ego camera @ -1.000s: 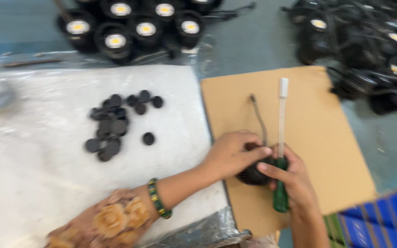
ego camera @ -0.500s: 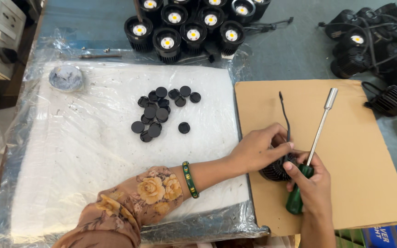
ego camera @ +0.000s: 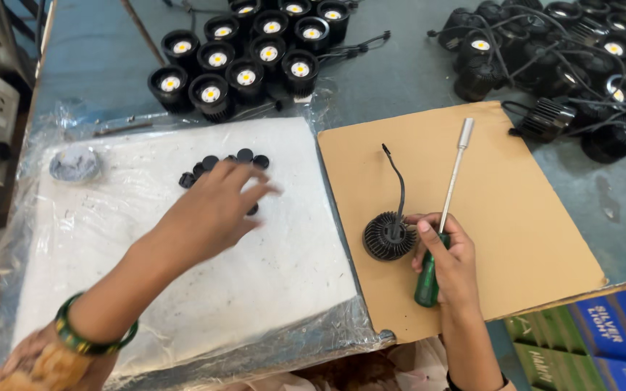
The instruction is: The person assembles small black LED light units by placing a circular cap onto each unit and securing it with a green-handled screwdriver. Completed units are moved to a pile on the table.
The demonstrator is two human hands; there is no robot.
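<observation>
My left hand (ego camera: 211,210) is stretched out over the white pad (ego camera: 146,289), fingers (ego camera: 255,192) spread and released, holding nothing, hovering just above the small pile of black discs (ego camera: 215,165) that lies near the pad's far edge; whether a fingertip touches a disc I cannot tell, since the hand covers part of the pile. My right hand (ego camera: 449,253) rests on the brown cardboard (ego camera: 530,210), fingers clenched around the green handle of a screwdriver (ego camera: 443,224), whose metal shaft points up and away from me. My thumb sits just beside the black finned lamp body (ego camera: 387,237), which lies on the cardboard near its left edge, touching or nearly touching my hand, with a thin black wire (ego camera: 398,181) rising from its middle and curving away. A green bangle (ego camera: 92,340) circles my left wrist. At the far side of the counter (ego camera: 414,72) stands a cluster of finished lamps (ego camera: 251,51) with pale centres, and to the right lies a tangled heap of black lamps (ego camera: 574,65) with cables. A grey round lump (ego camera: 74,164) sits under plastic at the pad's left corner.
</observation>
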